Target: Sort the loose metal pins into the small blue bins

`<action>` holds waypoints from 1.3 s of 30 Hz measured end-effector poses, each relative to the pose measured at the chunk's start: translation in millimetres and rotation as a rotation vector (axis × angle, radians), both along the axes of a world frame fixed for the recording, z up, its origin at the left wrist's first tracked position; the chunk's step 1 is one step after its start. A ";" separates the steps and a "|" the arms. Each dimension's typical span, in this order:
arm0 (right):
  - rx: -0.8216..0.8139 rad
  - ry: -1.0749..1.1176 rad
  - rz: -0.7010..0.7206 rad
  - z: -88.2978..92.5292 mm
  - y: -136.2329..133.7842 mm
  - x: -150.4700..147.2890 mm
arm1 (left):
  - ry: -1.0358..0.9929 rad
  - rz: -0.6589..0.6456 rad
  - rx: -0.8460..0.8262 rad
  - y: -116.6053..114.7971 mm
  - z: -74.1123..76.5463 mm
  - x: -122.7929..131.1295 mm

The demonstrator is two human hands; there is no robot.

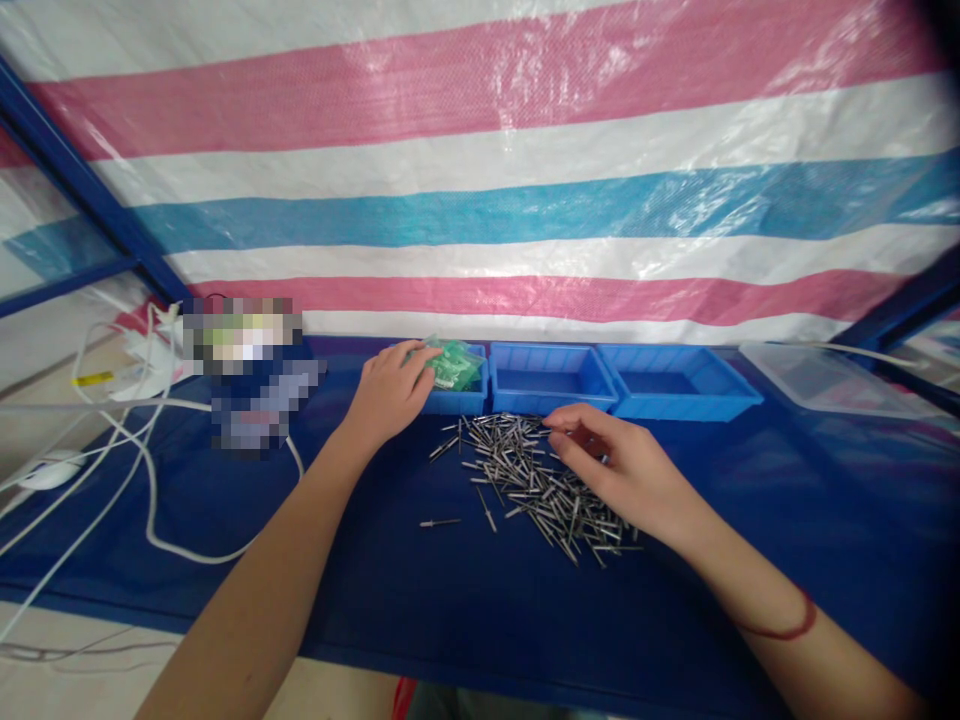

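Observation:
My left hand (396, 388) rests over the left side of a blue plastic bin (457, 402), its fingers stretched out and a little apart. Small green plastic bags (456, 366) fill this bin, and my fingertips touch or hover at their edge. Over the right part of a loose pile of silver blind rivets (517, 465), my right hand (619, 462) is curled, thumb and index fingertip brought close together at the pile's far edge. Whatever is between those fingertips is too small to make out. A single rivet (439, 522) lies apart, left of the pile.
Two more blue bins, a middle bin (555, 402) and a right bin (690, 405), continue the row. A clear plastic lid or tray (825, 380) lies at the far right. White cables (154, 500) tangle at the left beside a blurred-out object (259, 400). Striped sheeting (525, 220) hangs behind.

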State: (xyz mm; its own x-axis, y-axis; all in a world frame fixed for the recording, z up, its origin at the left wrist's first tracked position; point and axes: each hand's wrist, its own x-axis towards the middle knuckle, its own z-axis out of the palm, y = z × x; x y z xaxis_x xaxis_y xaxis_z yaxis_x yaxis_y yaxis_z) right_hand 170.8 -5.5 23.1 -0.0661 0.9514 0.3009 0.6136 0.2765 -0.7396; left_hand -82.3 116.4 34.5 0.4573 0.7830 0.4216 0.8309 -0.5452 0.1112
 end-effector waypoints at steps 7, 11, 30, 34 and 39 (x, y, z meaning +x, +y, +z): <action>-0.013 -0.064 0.055 -4.4 1.4 1.8 | 0.024 0.005 0.002 -0.3 1.0 0.3; -0.009 -0.098 0.073 -3.2 0.5 1.3 | 0.025 0.009 0.001 0.3 0.5 -0.3; 0.010 -0.149 0.121 -1.9 0.1 -0.3 | 0.029 0.007 0.014 0.1 -0.8 -0.7; 0.027 -0.149 0.110 0.4 -1.2 -1.4 | 0.042 0.006 0.012 1.0 -0.9 -1.4; 0.036 -0.166 0.101 1.6 -1.8 -1.4 | 0.052 0.007 0.016 0.5 -0.9 -1.2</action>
State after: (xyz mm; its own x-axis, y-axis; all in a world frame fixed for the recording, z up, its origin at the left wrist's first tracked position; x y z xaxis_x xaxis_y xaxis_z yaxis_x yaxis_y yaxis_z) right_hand 169.4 -7.2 24.8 -0.2125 0.9261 0.3117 0.6938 0.3677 -0.6193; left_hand -83.5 116.9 33.6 0.4735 0.7796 0.4100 0.8392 -0.5406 0.0588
